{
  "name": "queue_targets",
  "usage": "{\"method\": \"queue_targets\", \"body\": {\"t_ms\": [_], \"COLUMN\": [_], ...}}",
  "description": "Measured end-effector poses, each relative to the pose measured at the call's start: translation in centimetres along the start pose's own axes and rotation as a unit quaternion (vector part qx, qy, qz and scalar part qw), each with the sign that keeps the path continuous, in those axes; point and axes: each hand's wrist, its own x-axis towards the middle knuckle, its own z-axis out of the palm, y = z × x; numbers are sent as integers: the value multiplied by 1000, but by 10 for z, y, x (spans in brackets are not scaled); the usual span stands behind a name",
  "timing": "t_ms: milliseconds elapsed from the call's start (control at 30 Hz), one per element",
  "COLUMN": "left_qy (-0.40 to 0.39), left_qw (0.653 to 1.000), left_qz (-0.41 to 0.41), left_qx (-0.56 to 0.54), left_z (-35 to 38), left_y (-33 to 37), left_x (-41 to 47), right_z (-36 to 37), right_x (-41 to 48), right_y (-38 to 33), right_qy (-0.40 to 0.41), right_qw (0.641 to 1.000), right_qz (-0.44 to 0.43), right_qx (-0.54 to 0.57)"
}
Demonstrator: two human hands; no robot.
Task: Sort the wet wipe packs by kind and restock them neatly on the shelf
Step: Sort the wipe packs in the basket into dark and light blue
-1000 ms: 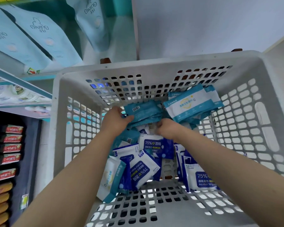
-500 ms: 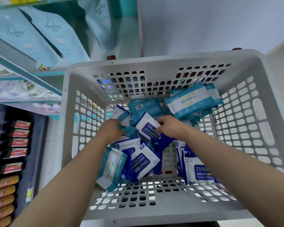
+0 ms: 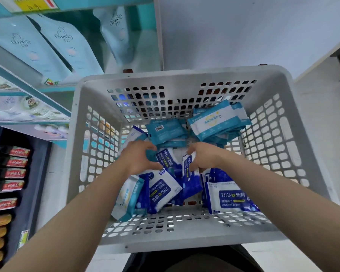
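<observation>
The grey perforated basket (image 3: pixel 185 75) sits in front of the person, beside a shelf (image 3: pixel 28 88) of pale-blue pouches (image 3: pixel 67 50). Both bare arms reach down into it.

The right hand (image 3: pixel 204 157) pinches a dark-blue alcohol wipe pack (image 3: pixel 188 163) by its upper edge, fingers and thumb closed on it. It holds the pack tilted on end near the middle of the basket.

The left hand (image 3: pixel 139 158) is just beside it, fingers and thumb bent in a wide C toward a second dark-blue pack (image 3: pixel 166 159) that touches the first. From where I stand I cannot tell whether that hand actually grips anything, since its back hides what lies under it.

Teal packs (image 3: pixel 214 120) are heaped against the far wall, and one barcode-up teal pack (image 3: pixel 165 132) lies just in front of them. More dark-blue packs (image 3: pixel 231 199) lie jumbled at the near end. A teal-and-white pack (image 3: pixel 128 197) stands on edge at the near left, leaning against them.

Down to the left sit rows of red-labelled packets (image 3: pixel 16 167).
</observation>
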Motion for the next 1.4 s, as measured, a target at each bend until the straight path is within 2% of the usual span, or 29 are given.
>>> {"method": "queue_targets", "body": {"t_ms": [67,167,200,333,533,600,733,867,1000,1100,1200,1300,1400], "left_qy": [-83,-148,-147,-124,-122,-113,-86,-99,-100,-105,-119,-127,-102], "left_qw": [996,973,965,960,937,941,966,968,981,986,982,978,991], "left_qz": [9,28,34,16,-69,-67,2,3,-16,-39,-41,-39,-45], "left_qx": [-10,177,213,250,319,313,245,231,167,121,138,158,77], "left_z": [7,22,25,21,7,9,15,15,8,-4,-7,-7,-14], "left_y": [11,17,16,11,-6,-8,-12,-10,-12,-14,-14,-12,-9], "left_x": [-5,-5,-5,-6,-5,-6,-4,-8,-10,-9,-8,-7,-3], "right_z": [3,13,17,25,19,18,26,43,53,46,26,3,-17], "right_x": [-2,1,5,17,24,29,38,51,56,51,37,19,5], "right_y": [0,0,2,4,-4,-7,-17,-19,-20,-24,-28,-27,-17], "right_qy": [6,-31,-38,-28,-40,-27,-50,-49,-48,-42,-1,70,146], "right_qw": [998,989,985,967,948,956,981,989,994,996,989,991,979], "right_qz": [-11,-14,-6,28,10,-34,-87,-81,-68,-49,-40,-66,-71], "right_qx": [-58,-146,-167,-250,-317,-290,-166,-113,-67,54,141,94,125]}}
